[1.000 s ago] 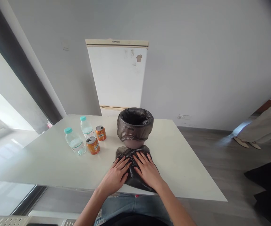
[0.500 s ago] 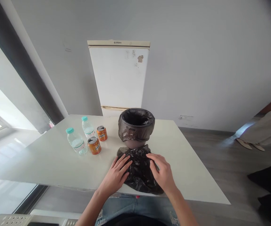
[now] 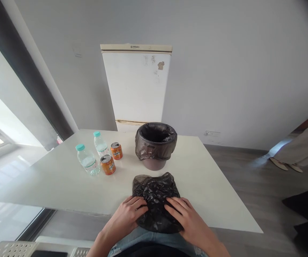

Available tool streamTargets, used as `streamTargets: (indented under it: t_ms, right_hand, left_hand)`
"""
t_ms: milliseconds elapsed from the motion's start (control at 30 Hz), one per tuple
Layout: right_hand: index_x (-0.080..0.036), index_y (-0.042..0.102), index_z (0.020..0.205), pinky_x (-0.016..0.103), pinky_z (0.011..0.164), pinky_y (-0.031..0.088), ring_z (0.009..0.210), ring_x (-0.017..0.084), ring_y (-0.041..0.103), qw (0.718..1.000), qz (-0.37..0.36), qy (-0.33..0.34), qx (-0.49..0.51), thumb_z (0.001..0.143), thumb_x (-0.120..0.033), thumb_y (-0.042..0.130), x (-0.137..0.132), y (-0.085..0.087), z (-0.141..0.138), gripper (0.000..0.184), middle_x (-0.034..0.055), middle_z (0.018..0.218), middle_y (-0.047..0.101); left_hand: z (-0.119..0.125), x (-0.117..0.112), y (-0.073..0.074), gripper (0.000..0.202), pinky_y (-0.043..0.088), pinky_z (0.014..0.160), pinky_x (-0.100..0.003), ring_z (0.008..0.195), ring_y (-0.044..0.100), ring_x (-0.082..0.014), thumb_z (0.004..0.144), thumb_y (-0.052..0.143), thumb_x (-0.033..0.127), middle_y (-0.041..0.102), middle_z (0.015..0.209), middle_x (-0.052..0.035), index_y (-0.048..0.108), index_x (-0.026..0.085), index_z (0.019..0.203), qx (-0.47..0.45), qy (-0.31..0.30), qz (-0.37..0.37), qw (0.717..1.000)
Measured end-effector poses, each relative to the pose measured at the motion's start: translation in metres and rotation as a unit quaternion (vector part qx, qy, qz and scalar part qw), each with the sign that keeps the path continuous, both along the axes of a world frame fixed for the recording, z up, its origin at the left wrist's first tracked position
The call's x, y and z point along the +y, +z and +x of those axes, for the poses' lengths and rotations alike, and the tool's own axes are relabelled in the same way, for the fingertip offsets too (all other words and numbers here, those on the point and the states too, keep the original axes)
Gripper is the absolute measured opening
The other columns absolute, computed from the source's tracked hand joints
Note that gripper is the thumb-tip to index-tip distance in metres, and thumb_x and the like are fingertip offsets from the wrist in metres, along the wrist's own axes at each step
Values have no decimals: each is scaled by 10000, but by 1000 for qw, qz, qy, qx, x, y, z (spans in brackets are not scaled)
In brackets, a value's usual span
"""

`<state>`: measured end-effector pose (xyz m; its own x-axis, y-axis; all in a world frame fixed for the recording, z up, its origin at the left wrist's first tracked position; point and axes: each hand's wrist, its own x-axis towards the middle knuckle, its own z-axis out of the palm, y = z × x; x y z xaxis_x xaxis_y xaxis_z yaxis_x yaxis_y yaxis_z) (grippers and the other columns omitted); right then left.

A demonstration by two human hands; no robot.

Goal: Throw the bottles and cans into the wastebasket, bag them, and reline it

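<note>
A crumpled black plastic trash bag (image 3: 158, 200) lies at the table's front edge, its lower part reaching past it toward my lap. My left hand (image 3: 131, 213) has its fingers bent over the bag's left side. On the opposite side my right hand (image 3: 183, 216) grips the bag, fingers on top and slightly apart. Both thumbs are mostly hidden. Just beyond the bag stands a small round trash bin (image 3: 154, 164), lined with a dark bag (image 3: 156, 151) folded over its rim.
Left of the bin stand two clear bottles (image 3: 88, 162) with teal caps and two orange cans (image 3: 108, 165) on the white table (image 3: 213, 192). A white refrigerator (image 3: 138, 85) is behind it. A person's legs (image 3: 304, 146) show at far right.
Both hands have drawn the loose bag toward my body, opening a gap between it and the bin. My fingers have moved lower along its sides. The bottles and cans stay put.
</note>
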<state>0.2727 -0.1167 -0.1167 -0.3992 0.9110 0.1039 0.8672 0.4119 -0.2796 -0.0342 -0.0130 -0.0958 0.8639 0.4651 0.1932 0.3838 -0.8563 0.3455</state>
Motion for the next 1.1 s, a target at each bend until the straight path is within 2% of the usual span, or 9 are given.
streamTargets:
  t_ms: [100,233,367,600,767,833,933,1000,1100]
  right_hand:
    - [-309,682,1390,534,1147,436,1399,332,535,999,-15,4,41,687,9,527,-2,11,3,787,46,1527,603]
    - [-282,779,1094,442,1047,525,1209,292,663,980,-65,-32,183,806,-72,532,9,36,1,434,52,1347,715]
    - [-267,721,1142,370,907,582,1069,270,723,935,-72,-153,312,913,-250,575,43,49,0,272,73,1176,753]
    - [-277,630,1014,341,745,554,844,247,733,915,-46,-298,266,903,-327,597,93,25,0,127,16,902,759]
    - [-271,623,959,328,795,530,936,245,720,926,-14,-301,226,881,-260,622,96,18,-3,79,31,986,750]
    - [-263,620,980,331,811,529,959,249,713,931,-5,-301,208,883,-247,623,96,16,-3,99,45,995,735]
    - [-251,619,1069,349,858,540,1008,255,708,938,-13,-293,185,888,-200,584,97,14,-4,191,65,1044,706]
    - [-237,608,1210,370,881,557,1033,263,707,942,-27,-287,172,892,-186,555,96,16,-6,326,97,1123,680]
    - [-191,510,1455,438,969,559,1207,320,646,950,29,-276,140,886,-170,537,90,26,-11,570,174,1322,617]
  left_hand:
    - [-2,1,2,568,573,970,-360,1101,711,-234,796,505,-10,753,1167,-41,736,326,1190,-30,3,-37,999]
    - [2,16,8,415,567,890,-288,1008,725,-196,864,484,37,766,1102,-29,729,278,1097,-97,77,-136,983]
    - [16,46,8,202,550,855,-302,939,705,-210,977,536,275,764,1013,-40,711,230,1069,-180,186,-200,945]
    - [28,86,-8,271,512,716,-305,737,673,-202,881,657,363,702,753,8,733,204,1086,-142,301,-227,915]
    - [26,73,1,360,562,915,-413,1054,698,-277,882,696,358,728,1153,-93,704,222,1216,-171,321,-107,925]
    - [31,60,5,432,507,1071,-479,1278,617,-311,962,623,379,647,1373,-130,624,229,1367,-186,309,-20,932]
    - [45,43,0,513,331,1251,-524,1521,409,-313,1047,491,360,478,1613,-114,467,246,1546,-119,195,76,971]
    - [56,38,-12,602,267,1283,-548,1566,340,-323,1052,485,386,421,1664,-115,363,228,1620,-50,118,101,987]
    - [66,40,-33,670,304,1255,-564,1534,391,-350,1044,504,432,456,1639,-149,318,191,1641,1,94,99,991]
